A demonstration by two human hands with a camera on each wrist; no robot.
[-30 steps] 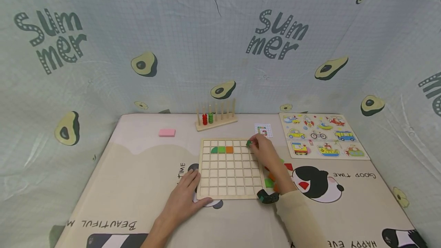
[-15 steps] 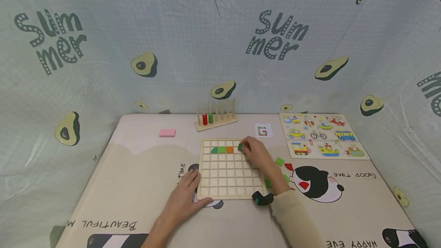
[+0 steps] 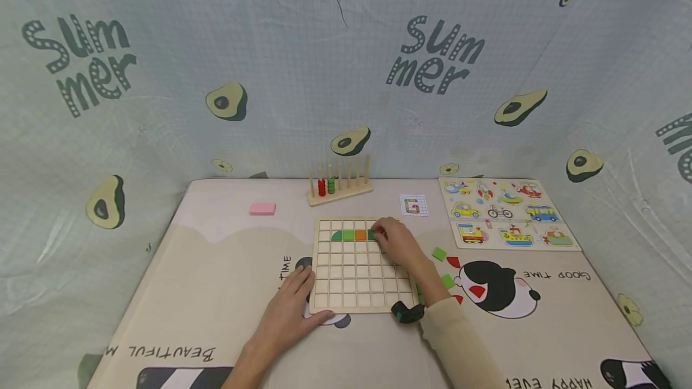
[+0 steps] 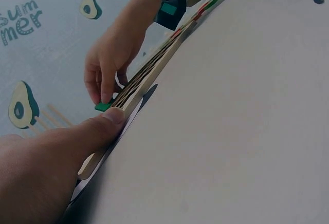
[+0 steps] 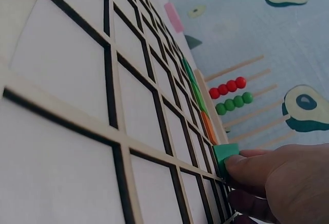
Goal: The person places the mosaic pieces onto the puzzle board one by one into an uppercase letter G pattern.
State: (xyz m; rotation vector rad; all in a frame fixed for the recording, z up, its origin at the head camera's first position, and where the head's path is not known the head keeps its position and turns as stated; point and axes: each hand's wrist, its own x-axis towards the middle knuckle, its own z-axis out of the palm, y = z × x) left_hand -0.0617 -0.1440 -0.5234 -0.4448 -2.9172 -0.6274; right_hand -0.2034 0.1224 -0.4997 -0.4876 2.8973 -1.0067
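Observation:
The wooden grid board [image 3: 363,309] lies flat, its second row from the far side bearing a dark green rounded tile [image 3: 337,235], a light green square tile [image 3: 348,235] and an orange tile [image 3: 360,235]. Just right of these, my right hand [image 3: 402,245] pinches a dark green tile [image 5: 224,153] between thumb and fingers, right at the grid's cells. My left hand [image 3: 286,307] rests against the board's near left corner, fingers extended along the left side and thumb [image 4: 110,121] on the near edge.
Loose green square tiles [image 3: 440,253] and red pieces [image 3: 453,262] lie right of the board, partly hidden by my right arm. Beyond it stand a bead peg rack [image 3: 340,195], a pattern card [image 3: 413,205] and a pink block [image 3: 262,209]. A vehicle puzzle [image 3: 508,214] lies at far right.
My right hand has moved left and slightly nearer with the dark green tile, from the board's far right corner to beside the orange tile. My left hand has stayed in place.

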